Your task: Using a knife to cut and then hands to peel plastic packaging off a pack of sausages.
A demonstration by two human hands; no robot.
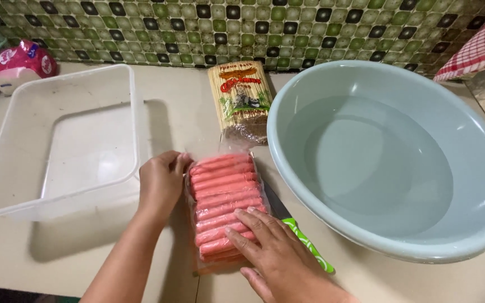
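A clear plastic pack of pink-red sausages (220, 193) lies flat on the beige counter, in the middle near me. My left hand (161, 182) grips its upper left edge. Fingers spread, my right hand (270, 252) rests flat on the pack's lower right part. A knife with a green and white handle (307, 244) lies just right of the pack, its blade partly hidden under the pack and my right hand.
An empty clear plastic tub (136, 112) stands at the left. At the right sits a large pale blue basin (287, 179) holding water. A packet of bamboo skewers (241, 95) lies behind the sausages. A pink bag (21, 62) and a red checked cloth (478, 45) sit by the tiled wall.
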